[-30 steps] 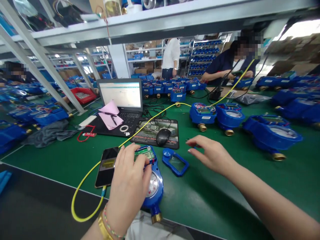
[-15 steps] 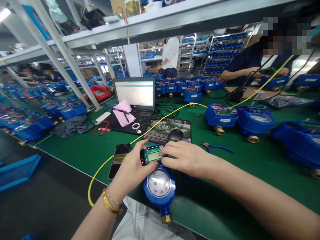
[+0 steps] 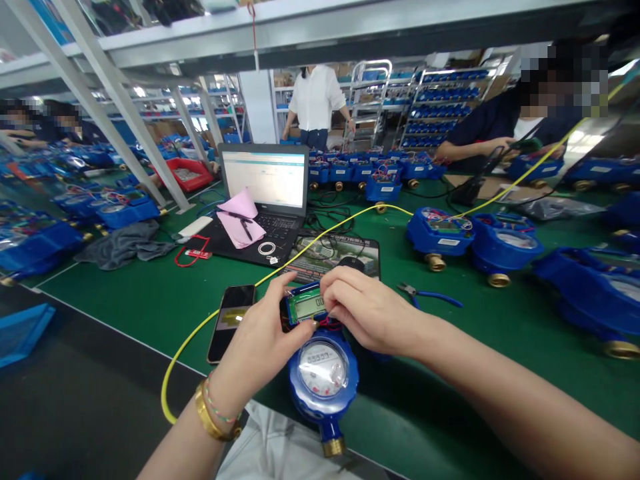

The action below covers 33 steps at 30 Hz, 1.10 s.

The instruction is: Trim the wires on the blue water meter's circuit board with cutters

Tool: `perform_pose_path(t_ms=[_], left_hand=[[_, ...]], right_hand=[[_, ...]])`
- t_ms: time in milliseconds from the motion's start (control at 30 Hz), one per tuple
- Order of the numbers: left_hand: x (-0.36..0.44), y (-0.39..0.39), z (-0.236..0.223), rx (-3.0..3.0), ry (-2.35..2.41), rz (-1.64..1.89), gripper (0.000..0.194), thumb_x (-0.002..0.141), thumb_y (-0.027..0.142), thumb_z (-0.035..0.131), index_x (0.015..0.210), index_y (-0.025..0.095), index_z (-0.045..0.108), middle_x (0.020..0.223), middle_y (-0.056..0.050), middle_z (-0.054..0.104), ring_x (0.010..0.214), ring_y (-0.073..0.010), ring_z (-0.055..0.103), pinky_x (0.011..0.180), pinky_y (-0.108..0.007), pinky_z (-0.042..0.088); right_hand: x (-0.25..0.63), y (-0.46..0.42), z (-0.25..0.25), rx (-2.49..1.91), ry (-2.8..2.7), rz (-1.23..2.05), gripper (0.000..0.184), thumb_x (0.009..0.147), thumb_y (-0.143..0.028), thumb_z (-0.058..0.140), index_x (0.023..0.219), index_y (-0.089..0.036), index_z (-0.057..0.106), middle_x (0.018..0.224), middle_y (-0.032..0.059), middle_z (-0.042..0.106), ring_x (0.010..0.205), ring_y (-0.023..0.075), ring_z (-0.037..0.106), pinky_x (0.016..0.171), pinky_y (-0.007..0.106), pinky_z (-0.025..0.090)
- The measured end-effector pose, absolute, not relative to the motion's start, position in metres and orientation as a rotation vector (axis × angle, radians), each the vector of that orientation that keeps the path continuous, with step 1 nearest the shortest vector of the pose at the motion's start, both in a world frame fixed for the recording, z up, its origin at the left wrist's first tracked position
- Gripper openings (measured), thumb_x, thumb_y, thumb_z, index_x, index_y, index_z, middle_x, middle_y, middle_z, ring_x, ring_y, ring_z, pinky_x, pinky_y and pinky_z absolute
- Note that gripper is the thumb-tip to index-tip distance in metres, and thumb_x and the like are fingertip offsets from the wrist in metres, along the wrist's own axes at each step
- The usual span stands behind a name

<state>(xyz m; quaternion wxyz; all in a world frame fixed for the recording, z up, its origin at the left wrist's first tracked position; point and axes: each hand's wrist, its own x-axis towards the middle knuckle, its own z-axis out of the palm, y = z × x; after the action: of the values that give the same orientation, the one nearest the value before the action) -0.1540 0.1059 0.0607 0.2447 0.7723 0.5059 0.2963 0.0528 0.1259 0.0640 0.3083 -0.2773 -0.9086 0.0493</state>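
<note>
A blue water meter [image 3: 323,373] with a round dial and a brass end lies at the near edge of the green table [image 3: 150,293]. Its upper part carries a small green display module [image 3: 306,303]. My left hand [image 3: 260,347] grips the module's left side, thumb at its lower edge. My right hand [image 3: 367,310] pinches the module's right side, fingertips over red wires. A black phone [image 3: 231,321] lies just left of my left hand, plugged into a yellow cable [image 3: 200,333].
Behind the meter are a mouse pad [image 3: 340,257], an open laptop [image 3: 265,193] with pink paper [image 3: 241,217], and blue-handled pliers [image 3: 430,293]. Several blue meters [image 3: 440,233] lie to the right and left. A grey cloth [image 3: 125,243] is at left. Other people work at the back.
A second ago my right hand hovered open to the right above a blue cover; it has come onto the display module. Both hands have kept hold since half a second ago.
</note>
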Motion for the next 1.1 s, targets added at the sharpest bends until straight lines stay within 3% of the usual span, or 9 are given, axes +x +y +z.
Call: perform_pose_path(t_ms=[133,300,400,533,633,733,867,1000,1100], left_hand=[[-0.145,0.103,0.062,2.071,1.354,0.879,0.050,0.077,0.025,0.063,0.122,0.022,0.040,0.120,-0.007,0.055,0.110,-0.0243,0.055,0.092,-0.039,0.046],[-0.133,0.101,0.059,2.198,1.301,0.991,0.007,0.083,0.015,0.052,0.085,0.021,0.052,0.117,-0.006,0.054,0.121,-0.0205,0.046,0.099,-0.036,0.038],[-0.132,0.099,0.057,2.173,1.278,1.006,0.010,0.086,0.015,0.050,0.081,0.022,0.055,0.117,-0.004,0.054,0.124,-0.0181,0.044,0.099,-0.034,0.036],[-0.133,0.098,0.057,2.104,1.297,1.035,0.010,0.086,0.020,0.051,0.079,0.023,0.057,0.118,-0.003,0.053,0.123,-0.0183,0.045,0.098,-0.034,0.035],[-0.131,0.098,0.057,2.045,1.320,1.060,0.009,0.083,0.022,0.052,0.076,0.023,0.058,0.114,-0.003,0.054,0.118,-0.0189,0.048,0.097,-0.035,0.035],[-0.128,0.100,0.057,2.011,1.335,1.071,0.009,0.080,0.024,0.054,0.072,0.023,0.058,0.108,-0.002,0.056,0.114,-0.0194,0.050,0.095,-0.035,0.035],[-0.126,0.104,0.057,1.973,1.369,1.099,0.010,0.075,0.026,0.056,0.066,0.022,0.058,0.103,-0.002,0.057,0.107,-0.0200,0.053,0.094,-0.036,0.035],[-0.124,0.107,0.057,1.946,1.406,1.102,0.013,0.071,0.029,0.058,0.060,0.022,0.059,0.100,-0.001,0.058,0.102,-0.0204,0.055,0.092,-0.036,0.036],[-0.123,0.109,0.056,1.938,1.418,1.105,0.013,0.069,0.030,0.058,0.059,0.022,0.059,0.097,-0.001,0.058,0.100,-0.0204,0.056,0.090,-0.036,0.037]], right_hand=[[0.047,0.122,0.059,-0.783,-2.273,0.289,0.013,0.088,-0.008,0.042,0.082,-0.018,0.047,0.097,0.0107,0.055,0.091,0.0206,0.052,0.079,0.035,0.048],[0.050,0.122,0.055,-0.745,-2.149,0.329,0.012,0.087,-0.009,0.044,0.087,-0.018,0.052,0.097,0.0096,0.058,0.093,0.0190,0.056,0.081,0.034,0.050],[0.078,0.130,0.045,-1.003,-2.128,0.192,0.016,0.091,-0.022,0.045,0.102,-0.018,0.057,0.109,0.0107,0.061,0.105,0.0203,0.057,0.090,0.036,0.049],[0.142,0.140,0.013,-1.648,-2.097,0.007,0.043,0.088,-0.040,0.046,0.117,-0.009,0.057,0.126,0.0194,0.056,0.120,0.0312,0.052,0.103,0.048,0.042],[0.181,0.136,-0.014,-1.907,-2.080,0.061,0.062,0.078,-0.045,0.057,0.123,-0.003,0.055,0.131,0.0275,0.052,0.122,0.0404,0.050,0.102,0.055,0.042],[0.200,0.126,-0.032,-2.071,-2.113,0.162,0.076,0.069,-0.047,0.068,0.131,-0.007,0.052,0.134,0.0255,0.051,0.121,0.0403,0.052,0.097,0.051,0.047],[0.204,0.118,-0.036,-2.134,-2.152,0.219,0.073,0.073,-0.046,0.066,0.136,-0.013,0.049,0.137,0.0197,0.051,0.123,0.0341,0.052,0.102,0.045,0.044],[0.207,0.116,-0.031,-2.210,-2.098,0.218,0.079,0.070,-0.048,0.066,0.136,-0.007,0.049,0.130,0.0256,0.052,0.118,0.0416,0.052,0.095,0.052,0.045],[0.208,0.112,-0.024,-2.172,-2.090,0.260,0.062,0.076,-0.045,0.056,0.125,-0.007,0.057,0.113,0.0223,0.061,0.104,0.0384,0.060,0.089,0.049,0.048]])
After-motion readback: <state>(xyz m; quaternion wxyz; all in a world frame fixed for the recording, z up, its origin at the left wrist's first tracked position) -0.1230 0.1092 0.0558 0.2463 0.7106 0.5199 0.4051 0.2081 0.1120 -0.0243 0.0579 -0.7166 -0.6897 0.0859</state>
